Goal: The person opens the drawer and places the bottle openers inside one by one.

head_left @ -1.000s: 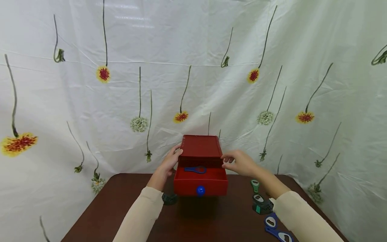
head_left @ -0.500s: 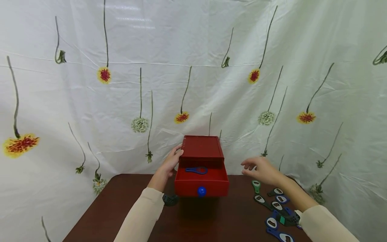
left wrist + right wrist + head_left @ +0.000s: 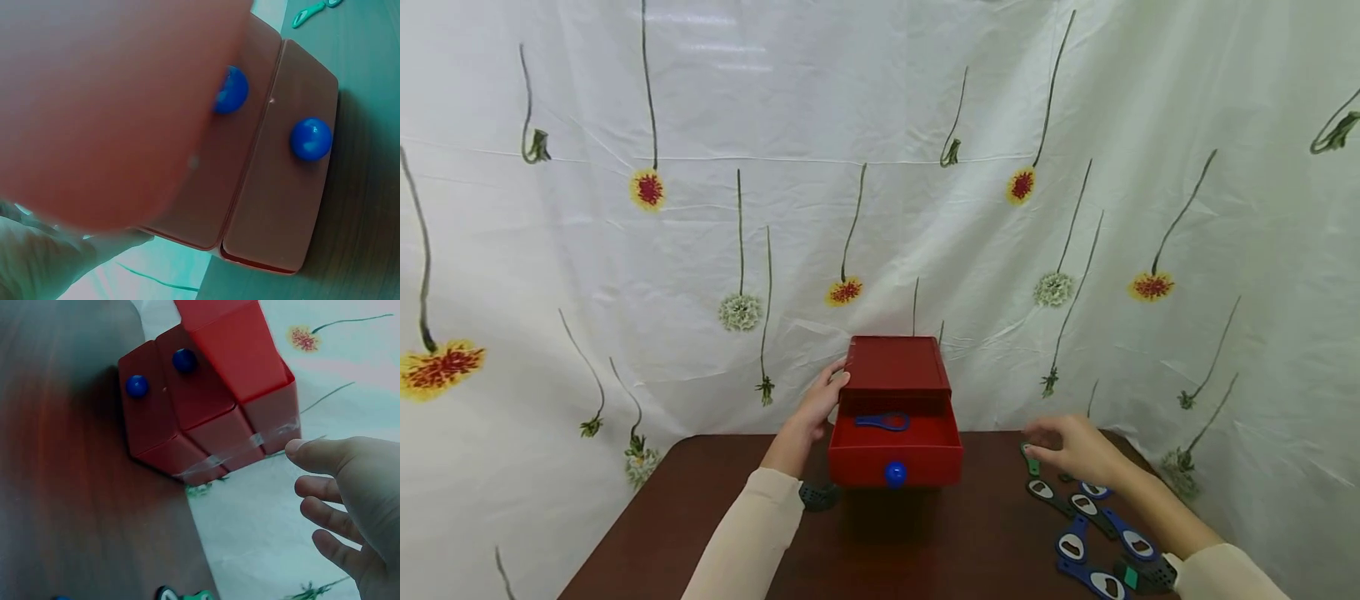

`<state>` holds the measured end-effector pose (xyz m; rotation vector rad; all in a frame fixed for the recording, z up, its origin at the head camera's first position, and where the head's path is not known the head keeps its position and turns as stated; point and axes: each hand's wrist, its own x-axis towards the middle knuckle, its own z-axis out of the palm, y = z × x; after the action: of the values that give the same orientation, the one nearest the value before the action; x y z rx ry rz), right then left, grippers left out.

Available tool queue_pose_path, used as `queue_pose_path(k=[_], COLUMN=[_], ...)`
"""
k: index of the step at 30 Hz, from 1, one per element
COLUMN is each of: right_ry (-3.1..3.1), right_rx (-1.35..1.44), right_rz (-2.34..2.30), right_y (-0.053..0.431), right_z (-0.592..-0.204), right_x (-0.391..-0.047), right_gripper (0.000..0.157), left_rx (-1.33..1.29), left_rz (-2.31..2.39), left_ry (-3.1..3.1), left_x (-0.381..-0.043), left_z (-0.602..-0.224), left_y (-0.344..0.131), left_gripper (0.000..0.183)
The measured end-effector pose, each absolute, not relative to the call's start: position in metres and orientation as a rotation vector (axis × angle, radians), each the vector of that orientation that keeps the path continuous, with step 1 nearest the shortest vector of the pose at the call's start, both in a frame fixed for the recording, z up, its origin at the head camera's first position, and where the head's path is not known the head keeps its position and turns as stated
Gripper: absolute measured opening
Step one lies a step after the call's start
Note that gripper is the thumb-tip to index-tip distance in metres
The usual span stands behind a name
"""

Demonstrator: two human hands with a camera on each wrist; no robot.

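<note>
A red chest of small drawers [image 3: 897,364] stands on the table, its top drawer [image 3: 859,467] pulled out. Inside that drawer lies a blue bottle opener [image 3: 871,422]. My left hand [image 3: 814,408] rests against the chest's left side, fingers stretched along it and thumb at the upper edge. The lower drawers, with round blue knobs [image 3: 311,139], are closed. On the right, my right hand [image 3: 1078,450] hovers over several bottle openers, holding nothing; its fingers are loosely bent and apart in the right wrist view. Nearest to its fingertips is a green bottle opener [image 3: 1034,467].
Blue and dark bottle openers [image 3: 1071,542] lie scattered at the table's right side, below my right forearm. Behind the brown table [image 3: 700,492] hangs a white cloth [image 3: 805,100] printed with flowers. The pulled-out drawer juts toward me.
My right hand has left the chest's right edge and moved right and down to the bottle openers. My left hand has stayed on the chest; the open drawer looks the same.
</note>
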<state>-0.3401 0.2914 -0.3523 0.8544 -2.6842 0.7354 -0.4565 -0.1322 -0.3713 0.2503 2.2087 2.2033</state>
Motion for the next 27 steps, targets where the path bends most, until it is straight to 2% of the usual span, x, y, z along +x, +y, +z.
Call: queue_pose_path(k=[11,18,24,27], right_ry=[-2.742,-2.82,-2.961,-3.054], right_rx=[0.801,0.756,0.648,0.517], right_rz=[0.83,0.966,1.081,1.059], right_y=[0.322,0.34,0.366,0.388], right_z=[-0.39,-0.42,-0.467,-0.501], right_x=[-0.311,-0.294,-0.295,-0.302], right_gripper=[0.029,0.037,0.034,0.038], left_rx=[0.276,0.262,0.248,0.248], left_rz=[2.249,2.238,2.254,2.245], left_ry=[2.162,2.194,2.213,2.221], left_x=[-0.458,-0.455,-0.453,-0.453], left_z=[-0.369,-0.371,-0.372,-0.373], left_y=[-0.127,-0.127,-0.13,-0.131], left_gripper=[0.053,0.054,0.053,0.054])
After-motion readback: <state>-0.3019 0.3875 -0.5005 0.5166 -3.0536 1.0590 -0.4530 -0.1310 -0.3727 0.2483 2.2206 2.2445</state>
